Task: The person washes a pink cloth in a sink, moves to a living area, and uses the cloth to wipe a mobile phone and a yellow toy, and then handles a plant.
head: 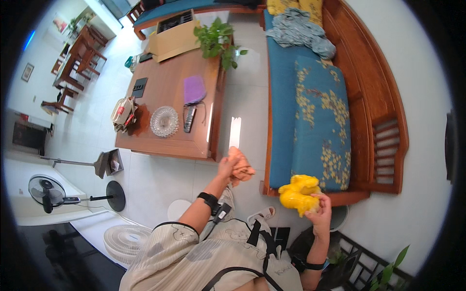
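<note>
My left hand (225, 168) grips a crumpled orange cloth (243, 169), held out past the near right corner of the wooden coffee table (160, 145). On the other side, my right hand (320, 214) holds a glossy yellow figurine (299, 192) by its lower right part. The figurine has rounded bulges; its exact shape cannot be made out. It is in front of the near end of the wooden sofa with a blue seat cushion (280, 109). Cloth and figurine are well apart from each other. My right fingers are partly hidden behind the figurine.
The table bears a glass bowl (164, 122), a remote control (189, 119), a purple cloth (194, 89), a cardboard box (178, 40) and a leafy plant (217, 38). A standing fan (46, 192) and a broom (100, 165) are at left. A tiled floor strip (247, 98) separates table and sofa.
</note>
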Motion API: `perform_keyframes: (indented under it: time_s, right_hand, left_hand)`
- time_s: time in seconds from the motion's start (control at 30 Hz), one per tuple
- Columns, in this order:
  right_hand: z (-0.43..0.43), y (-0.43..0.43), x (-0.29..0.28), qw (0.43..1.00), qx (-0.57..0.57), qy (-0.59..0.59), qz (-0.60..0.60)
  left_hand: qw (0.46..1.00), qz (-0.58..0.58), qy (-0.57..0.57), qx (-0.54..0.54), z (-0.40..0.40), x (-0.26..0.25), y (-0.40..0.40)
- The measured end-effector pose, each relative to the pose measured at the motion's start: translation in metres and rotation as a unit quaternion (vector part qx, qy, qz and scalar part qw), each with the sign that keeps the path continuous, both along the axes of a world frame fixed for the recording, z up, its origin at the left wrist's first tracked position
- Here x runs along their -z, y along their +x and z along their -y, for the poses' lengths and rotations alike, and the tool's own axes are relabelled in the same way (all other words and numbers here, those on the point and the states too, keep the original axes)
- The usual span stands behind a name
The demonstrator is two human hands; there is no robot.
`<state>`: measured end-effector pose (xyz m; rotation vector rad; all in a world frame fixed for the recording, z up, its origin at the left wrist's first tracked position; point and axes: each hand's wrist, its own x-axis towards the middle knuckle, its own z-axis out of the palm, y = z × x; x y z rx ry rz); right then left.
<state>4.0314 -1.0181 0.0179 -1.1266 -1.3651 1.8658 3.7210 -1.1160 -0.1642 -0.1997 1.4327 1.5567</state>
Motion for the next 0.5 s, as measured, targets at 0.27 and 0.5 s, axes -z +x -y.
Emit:
perform_keyframes:
  time_s: [0.27, 0.5]
  right_hand:
    - [-0.032, -0.239, 0.038, 0.975, -0.219, -0.016, 0.035]
    - [-0.096, -0.438, 0.089, 0.901, -0.356, 0.189, 0.162]
  left_hand:
    - [0.990, 0.041, 0.019, -0.132, 0.094, 0.022, -0.166]
    - [0.977, 0.121, 0.016, -0.175, 0.113, 0.009, -0.215]
